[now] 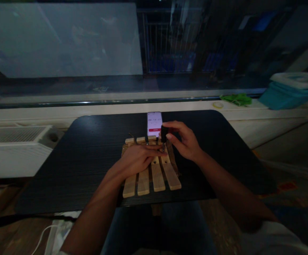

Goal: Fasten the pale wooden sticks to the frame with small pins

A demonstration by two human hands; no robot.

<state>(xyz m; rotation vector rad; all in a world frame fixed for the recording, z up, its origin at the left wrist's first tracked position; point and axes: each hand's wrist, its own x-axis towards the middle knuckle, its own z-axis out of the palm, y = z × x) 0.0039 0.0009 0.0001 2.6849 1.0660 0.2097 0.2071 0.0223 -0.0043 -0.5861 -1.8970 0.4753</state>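
On the dark table lies a wooden piece with several pale wooden slats (pixel 157 179), side by side over a brown backing, with small dark holes in some. My left hand (pixel 136 157) rests flat across the slats, its fingers stretched out to the right, two of them on either side of a tool's tip. My right hand (pixel 184 140) is closed around the black handle of a screwdriver (pixel 164 132), held upright with its tip down at the rightmost slat. Whether a screw sits under the tip is too small to tell.
A lit phone (pixel 154 122) showing a timer stands behind the slats on the black table (pixel 90 152). On the windowsill are a tape roll (pixel 218 105), a green cloth (pixel 237 99) and a teal box (pixel 289 94). A white radiator (pixel 16 148) is at the left.
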